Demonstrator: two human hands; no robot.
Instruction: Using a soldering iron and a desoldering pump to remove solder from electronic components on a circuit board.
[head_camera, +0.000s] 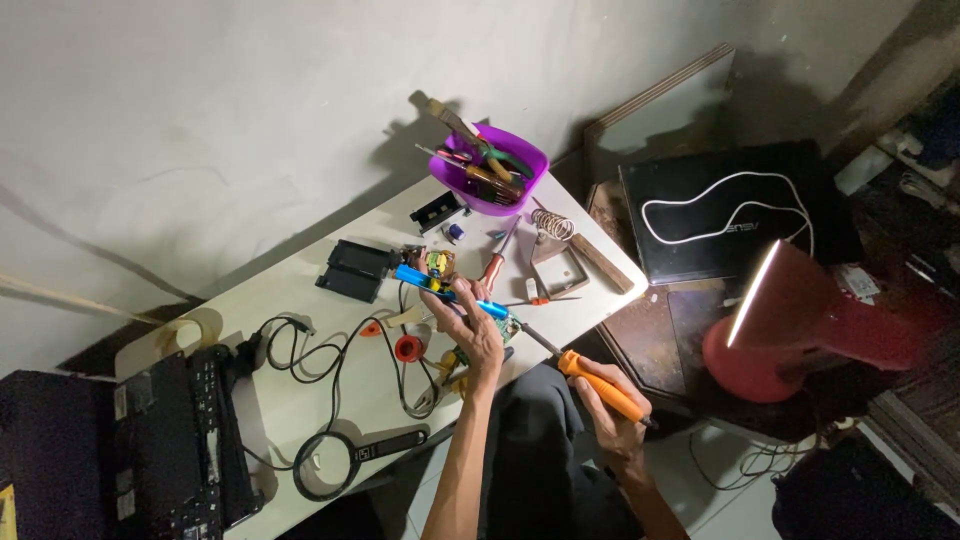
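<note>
Left hand (470, 325) pinches blue tool (445, 291) over circuit board (508, 326), right hand (615, 412) grips orange soldering iron (600, 385); steady board, keep tip light on joint.

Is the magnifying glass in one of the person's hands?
No. The magnifying glass lies on the table, while the right hand holds an orange-handled tool and the left hand a blue tool.

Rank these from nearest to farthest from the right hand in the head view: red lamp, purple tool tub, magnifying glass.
Measured from the right hand, which holds the orange-handled soldering iron:
1. Red lamp, to its right, off the table.
2. Magnifying glass, to its left at the table's near edge.
3. Purple tool tub, at the table's far edge by the wall.
</note>
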